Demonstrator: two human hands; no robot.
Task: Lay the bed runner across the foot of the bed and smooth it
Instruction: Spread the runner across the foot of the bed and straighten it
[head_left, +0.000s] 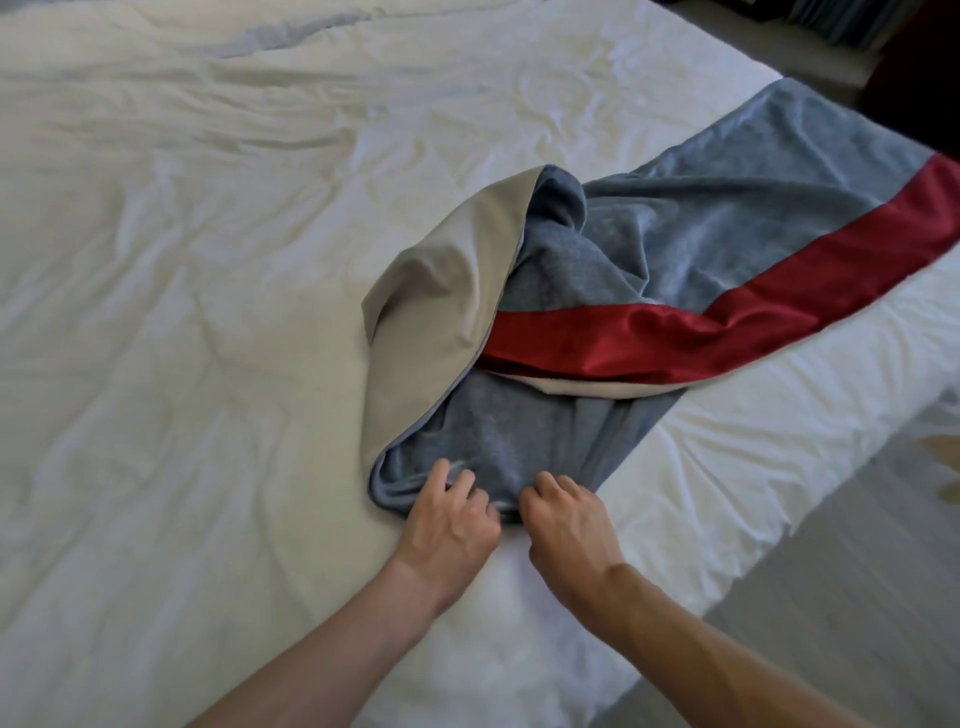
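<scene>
Just beyond my hands: bed runner (649, 249), grey-blue with a red band (675, 338), lying bunched on the bed (182, 312), one portion folded back to show its beige lining (447, 291). My left hand (449, 525) and my right hand (566, 525), side by side and nearly touching, each curl their fingers into the runner's near edge, gripping it. The far end stretches away to my right, flat.

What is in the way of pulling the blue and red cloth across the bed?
Nothing visible. The left hand and right hand both hold the near edge of the bed runner, and the white bedding beside it lies bare, only wrinkled. Its grey flap is folded over.
</scene>
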